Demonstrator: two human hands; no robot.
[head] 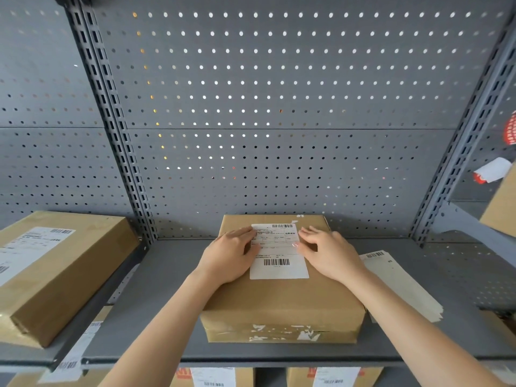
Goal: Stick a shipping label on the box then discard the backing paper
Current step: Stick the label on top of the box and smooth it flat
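Cardboard box [282, 300] sits at the lower centre of the frame on a grey metal shelf [156, 317], its far edge close to the perforated back panel [265, 93]. A white shipping label [279, 254] lies flat on the top of the box, toward the far side, with one barcode near its upper edge and another near its lower edge.

Both hands rest on the box top, one on each side of the label. The left hand [233, 254] lies flat with fingers straight and close together, its fingertips over the label's left edge — pressing rather than gripping. The right hand [328, 251] is spread too, fingers extended and slightly fanned, thumb tip touching the label's right edge. Neither hand holds anything.

Just right of the box, a stack of pale label sheets [402, 286] lies on the shelf, a barcode showing at its far end; whether loose backing paper lies among them is hard to tell from this angle.

At the left of the frame a larger labelled carton [58, 275] rests on the neighbouring shelf. Along the bottom edge, more labelled cartons [335, 377] show on the level below. At the right edge sit a red item and part of another carton — both cropped.
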